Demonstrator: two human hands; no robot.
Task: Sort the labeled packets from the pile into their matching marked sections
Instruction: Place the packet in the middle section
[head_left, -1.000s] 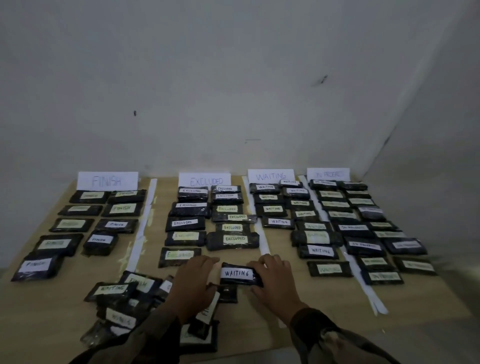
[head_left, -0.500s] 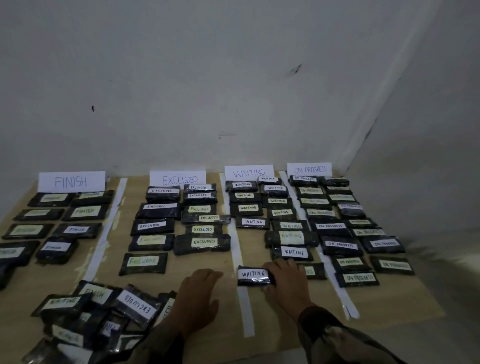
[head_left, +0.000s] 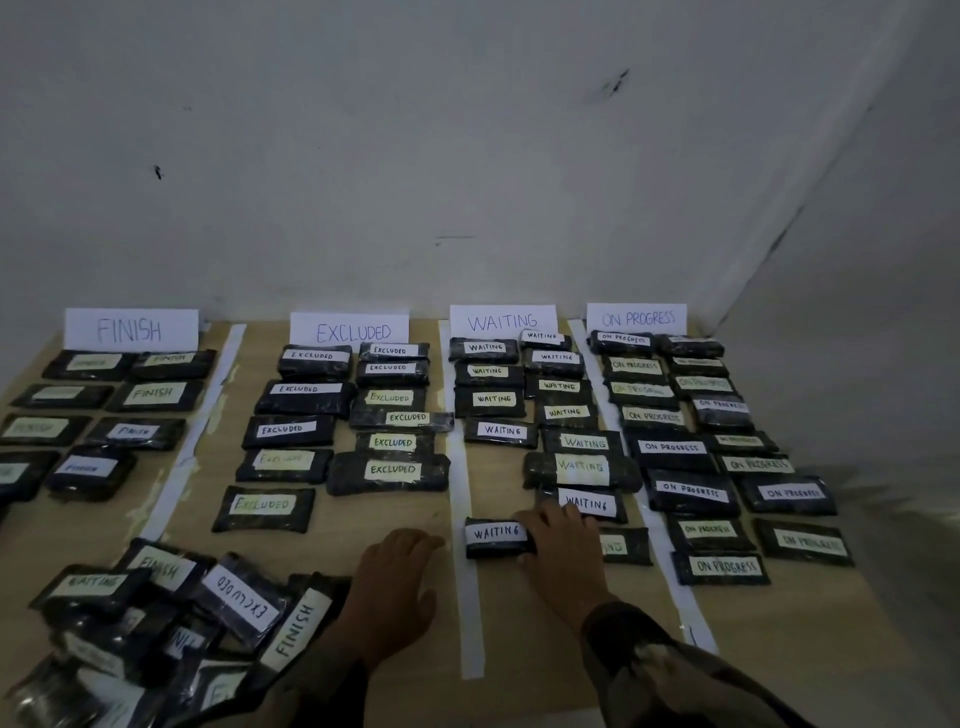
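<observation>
**WAITING packet held at near end of its section**

Pile: placed nearest, at left. Left grip: laid flat on the surface, fingers relaxed, nothing held. Right grip: curled round the right end of the WAITING packet, whose left end is laid over a white tape strip. WAITING sign: stood farthest, by the wall.
</observation>
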